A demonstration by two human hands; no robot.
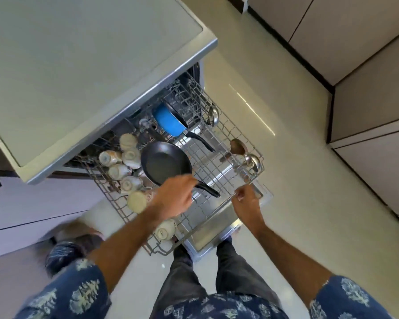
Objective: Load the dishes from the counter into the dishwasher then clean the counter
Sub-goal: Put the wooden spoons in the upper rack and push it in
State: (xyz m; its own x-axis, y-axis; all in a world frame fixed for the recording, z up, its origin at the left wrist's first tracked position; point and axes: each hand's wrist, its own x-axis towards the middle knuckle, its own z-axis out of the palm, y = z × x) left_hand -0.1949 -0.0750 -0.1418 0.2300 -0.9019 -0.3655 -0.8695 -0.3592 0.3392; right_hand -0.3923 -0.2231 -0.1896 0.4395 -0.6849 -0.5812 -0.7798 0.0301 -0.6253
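Note:
The dishwasher's wire rack (219, 168) is pulled out over the open door (213, 231). A black frying pan (165, 163) lies in the rack's middle, and my left hand (174, 196) grips its handle near the pan, so the handle's tip sticks out to the right. My right hand (247, 203) has its fingers curled round the rack's front rim. Several pale cups (124, 162) lie along the rack's left side. A blue pan (168, 122) stands on edge at the back. Two metal ladles (251, 162) and a wooden spoon (237, 146) lie along the right side.
The pale counter (78, 65) overhangs the dishwasher at upper left. Light floor (297, 169) stretches to the right, up to beige cabinets (366, 65). My legs stand right at the door's front edge.

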